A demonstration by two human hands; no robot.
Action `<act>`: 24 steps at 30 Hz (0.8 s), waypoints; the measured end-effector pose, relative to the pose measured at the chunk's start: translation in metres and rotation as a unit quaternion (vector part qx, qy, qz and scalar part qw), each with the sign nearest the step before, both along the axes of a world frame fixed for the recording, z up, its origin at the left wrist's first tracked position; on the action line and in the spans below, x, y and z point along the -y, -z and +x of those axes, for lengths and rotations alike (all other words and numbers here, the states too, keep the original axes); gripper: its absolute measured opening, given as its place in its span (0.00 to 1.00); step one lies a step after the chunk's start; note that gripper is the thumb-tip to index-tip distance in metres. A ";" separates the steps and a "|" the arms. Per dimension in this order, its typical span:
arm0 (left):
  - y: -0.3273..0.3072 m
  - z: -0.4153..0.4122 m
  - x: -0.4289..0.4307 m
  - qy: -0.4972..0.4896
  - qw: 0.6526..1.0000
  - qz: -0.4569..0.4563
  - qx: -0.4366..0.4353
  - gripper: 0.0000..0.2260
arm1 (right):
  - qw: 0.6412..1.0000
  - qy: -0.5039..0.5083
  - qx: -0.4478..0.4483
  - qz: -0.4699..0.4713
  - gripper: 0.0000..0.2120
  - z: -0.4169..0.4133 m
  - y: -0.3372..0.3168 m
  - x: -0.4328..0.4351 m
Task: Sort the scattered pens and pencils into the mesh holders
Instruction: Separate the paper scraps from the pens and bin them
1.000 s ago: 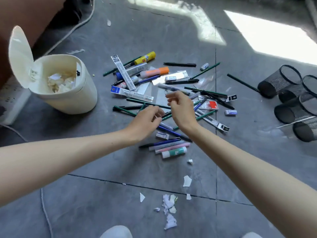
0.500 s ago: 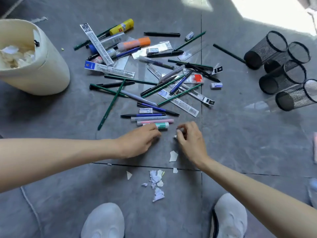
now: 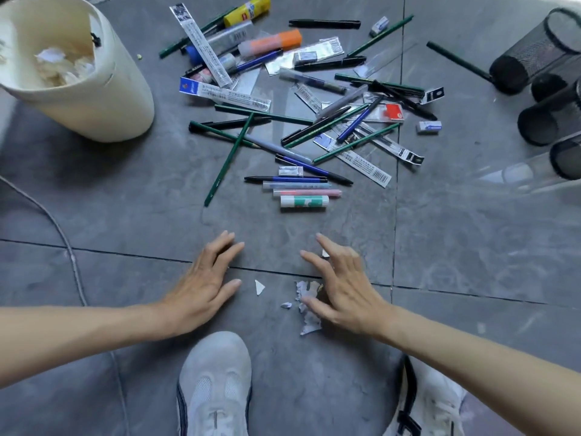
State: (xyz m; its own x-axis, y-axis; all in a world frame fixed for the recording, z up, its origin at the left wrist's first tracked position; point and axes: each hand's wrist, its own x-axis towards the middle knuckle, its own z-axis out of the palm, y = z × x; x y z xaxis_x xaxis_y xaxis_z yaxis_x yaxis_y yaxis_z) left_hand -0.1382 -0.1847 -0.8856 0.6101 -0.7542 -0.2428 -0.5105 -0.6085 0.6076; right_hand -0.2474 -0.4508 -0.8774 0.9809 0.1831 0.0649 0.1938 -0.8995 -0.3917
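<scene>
Two pale shoes (image 3: 215, 385) stand nearest, toes pointing away, on a grey tiled floor (image 3: 471, 247). The view looks down from the person's head.

Just beyond the shoes, both bare arms reach forward. The left hand (image 3: 204, 287) and right hand (image 3: 342, 291) hover low over the floor, palms down. The fingers (image 3: 328, 247) of both are spread and straight, and neither hand holds anything. Torn paper scraps (image 3: 306, 313) lie under and beside the right thumb, and one small triangular scrap (image 3: 259, 287) lies between the hands. The spread fingers suggest the person is about to gather this litter, not the stationery.

Farther on, in the middle of the floor, the pens and pencils (image 3: 314, 121) lie in a loose, criss-crossed pile, mixed with printed packaging strips. At its near edge, four things lie side by side: a white and green glue stick (image 3: 304, 201) nearest, then a pink pen (image 3: 306, 193), a clear one and a blue one. One long green pencil (image 3: 228, 158) slants away from the pile's left side. A small white eraser (image 3: 428, 127) sits at the right edge, and an orange highlighter (image 3: 270, 42) lies towards the far side.

At far left, a cream bin (image 3: 103, 99) stands open, with crumpled paper inside, near enough to take the scraps. At far right, well apart from the hands, the black mesh holders (image 3: 534, 51) lie on their sides. None shows a pen inside, so the sorting looks barely begun.
</scene>
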 end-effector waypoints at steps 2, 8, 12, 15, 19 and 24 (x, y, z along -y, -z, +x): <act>0.000 -0.006 0.003 0.026 1.000 -0.001 -0.009 0.28 | 0.999 -0.025 -0.013 -0.019 0.38 -0.008 0.005 0.000; 0.000 -0.022 0.052 0.150 0.989 -0.020 -0.006 0.25 | 0.996 -0.002 -0.072 -0.047 0.54 -0.026 0.007 -0.001; -0.009 -0.032 0.087 0.167 0.979 -0.055 -0.103 0.27 | 0.993 0.057 -0.089 -0.047 0.57 -0.030 0.005 -0.004; -0.010 -0.031 0.097 0.171 0.975 -0.074 -0.125 0.27 | 0.991 0.086 -0.095 -0.043 0.56 -0.030 0.007 -0.011; -0.002 -0.018 0.082 0.184 0.982 -0.044 -0.026 0.30 | 0.975 0.190 -0.113 -0.029 0.49 -0.013 0.008 -0.009; -0.001 -0.001 0.056 0.233 0.969 0.038 0.074 0.39 | 0.983 0.146 -0.101 0.046 0.45 -0.011 0.001 -0.004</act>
